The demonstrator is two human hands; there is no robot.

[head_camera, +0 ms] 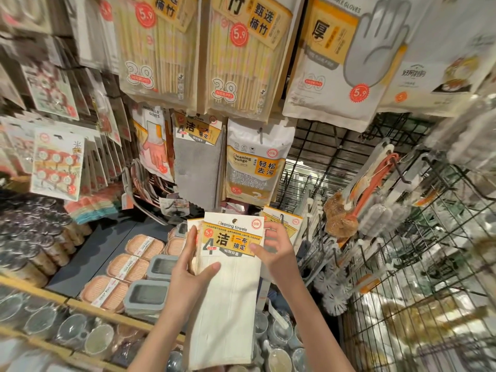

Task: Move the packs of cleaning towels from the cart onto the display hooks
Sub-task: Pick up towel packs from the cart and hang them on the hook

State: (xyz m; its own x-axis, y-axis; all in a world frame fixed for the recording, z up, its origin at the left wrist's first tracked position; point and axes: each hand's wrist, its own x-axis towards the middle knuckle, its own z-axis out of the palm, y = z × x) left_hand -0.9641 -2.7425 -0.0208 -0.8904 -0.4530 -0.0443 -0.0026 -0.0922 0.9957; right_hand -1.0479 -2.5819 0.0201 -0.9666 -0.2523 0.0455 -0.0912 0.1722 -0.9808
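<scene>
Two hands hold a stack of white cleaning towel packs (228, 285) upright, near the centre of the view. The left hand (192, 267) grips the stack's left edge; the right hand (273, 248) pinches the header card at right. A grey cleaning towel pack (197, 167) hangs beyond, beside a cleaning sponge pack (255, 162).

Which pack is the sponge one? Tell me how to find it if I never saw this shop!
Start at the two big bamboo chopstick packs hanging at the top. Look straight below the right one: the cleaning sponge pack hangs there, just right of the grey cleaning towels. It is the only white bag with a yellow band reading "Cleaning Sponge" and a silvery scrubber showing through.
</scene>
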